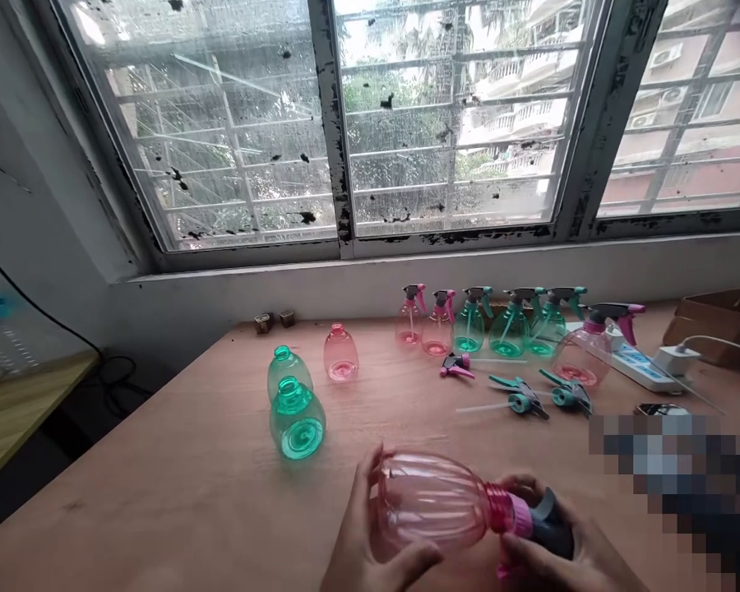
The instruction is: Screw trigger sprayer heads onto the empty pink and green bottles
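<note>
Pink bottle (435,501) (transp. ribbed plastic, rounded) lies sideways betw. hands, over desk (178,460). L hand (361,534) cupped round base; R hand (583,538) pinching dk grey spray head (555,526), pink collar at threaded neck. Upright, uncapped: 2 green bottles (299,419), 1 smaller pink bottle (340,353). Loose: 2 teal heads (521,396), 1 pink head (456,366). Fitted, toward back: 3 green sprayers (510,330), 3 pink sprayers (437,333).

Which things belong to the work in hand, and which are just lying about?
Belong, it seems:
held pink bottle in the left hand
spray head in the right hand
two open green bottles
open pink bottle
three loose spray heads
six bottles with heads fitted

Probably just lying about:
power strip
white plug
cardboard box
two small brown blocks
</note>
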`<action>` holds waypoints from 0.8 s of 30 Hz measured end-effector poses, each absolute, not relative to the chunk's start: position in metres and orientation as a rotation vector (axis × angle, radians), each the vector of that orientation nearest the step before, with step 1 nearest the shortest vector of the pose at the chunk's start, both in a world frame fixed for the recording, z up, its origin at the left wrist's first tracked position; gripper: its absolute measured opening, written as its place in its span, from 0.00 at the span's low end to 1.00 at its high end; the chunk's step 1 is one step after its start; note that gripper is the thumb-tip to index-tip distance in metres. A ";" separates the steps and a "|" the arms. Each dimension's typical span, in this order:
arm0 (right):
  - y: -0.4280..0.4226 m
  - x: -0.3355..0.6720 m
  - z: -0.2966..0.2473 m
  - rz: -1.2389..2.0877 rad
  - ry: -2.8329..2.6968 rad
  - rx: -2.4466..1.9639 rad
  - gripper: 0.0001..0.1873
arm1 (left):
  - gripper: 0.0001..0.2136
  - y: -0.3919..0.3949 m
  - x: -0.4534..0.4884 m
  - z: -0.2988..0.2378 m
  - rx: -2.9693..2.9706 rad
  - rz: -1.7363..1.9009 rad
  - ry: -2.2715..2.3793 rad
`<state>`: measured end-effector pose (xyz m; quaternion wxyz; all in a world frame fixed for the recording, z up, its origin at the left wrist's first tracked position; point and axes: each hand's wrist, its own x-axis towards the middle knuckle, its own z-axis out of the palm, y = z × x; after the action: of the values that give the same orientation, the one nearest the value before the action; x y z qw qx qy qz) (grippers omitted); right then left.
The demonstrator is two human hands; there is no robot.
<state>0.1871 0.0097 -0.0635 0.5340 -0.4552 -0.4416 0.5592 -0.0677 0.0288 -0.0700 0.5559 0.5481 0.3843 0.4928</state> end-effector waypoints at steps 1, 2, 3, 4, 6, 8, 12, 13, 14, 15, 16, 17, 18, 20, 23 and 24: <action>0.009 0.187 -0.063 1.310 -1.067 -1.112 0.25 | 0.53 0.028 -0.069 -0.065 1.324 1.155 0.949; 0.007 0.188 -0.063 1.288 -1.084 -1.137 0.26 | 0.53 0.027 -0.070 -0.061 1.354 1.135 0.962; 0.006 0.188 -0.062 1.279 -1.101 -1.156 0.26 | 0.52 0.026 -0.071 -0.057 1.385 1.106 0.964; 0.005 0.189 -0.061 1.285 -1.114 -1.174 0.25 | 0.52 0.026 -0.071 -0.053 1.431 1.067 0.972; 0.003 0.190 -0.059 1.311 -1.129 -1.193 0.23 | 0.48 0.025 -0.072 -0.047 1.544 0.996 1.028; 0.002 0.192 -0.057 1.332 -1.130 -1.192 0.22 | 0.47 0.025 -0.072 -0.043 1.606 0.953 1.046; 0.001 0.196 -0.054 1.350 -1.166 -1.154 0.21 | 0.56 0.025 -0.069 -0.043 1.549 0.934 1.004; 0.001 0.197 -0.054 1.362 -1.187 -1.150 0.20 | 0.57 0.026 -0.069 -0.044 1.514 0.944 1.004; 0.001 0.198 -0.054 1.373 -1.204 -1.152 0.20 | 0.57 0.026 -0.068 -0.044 1.490 0.957 1.010; 0.001 0.199 -0.054 1.379 -1.213 -1.157 0.20 | 0.56 0.027 -0.068 -0.044 1.488 0.965 1.023; 0.002 0.200 -0.054 1.383 -1.214 -1.163 0.20 | 0.54 0.028 -0.068 -0.044 1.507 0.969 1.038; 0.002 0.200 -0.053 1.382 -1.210 -1.169 0.20 | 0.53 0.029 -0.068 -0.044 1.544 0.968 1.049; 0.003 0.200 -0.053 1.374 -1.203 -1.174 0.21 | 0.52 0.029 -0.068 -0.043 1.588 0.962 1.054; 0.004 0.200 -0.052 1.359 -1.195 -1.187 0.21 | 0.51 0.029 -0.068 -0.042 1.659 0.943 1.046; 0.005 0.201 -0.050 1.353 -1.184 -1.212 0.21 | 0.50 0.025 -0.068 -0.039 1.706 0.919 1.045; 0.005 0.201 -0.050 1.354 -1.186 -1.219 0.21 | 0.51 0.024 -0.067 -0.038 1.707 0.909 1.047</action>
<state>0.2008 0.0049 -0.0500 0.4651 -0.4964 -0.4831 0.5513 -0.0674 0.0237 -0.0383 0.4537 0.6917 0.4244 0.3682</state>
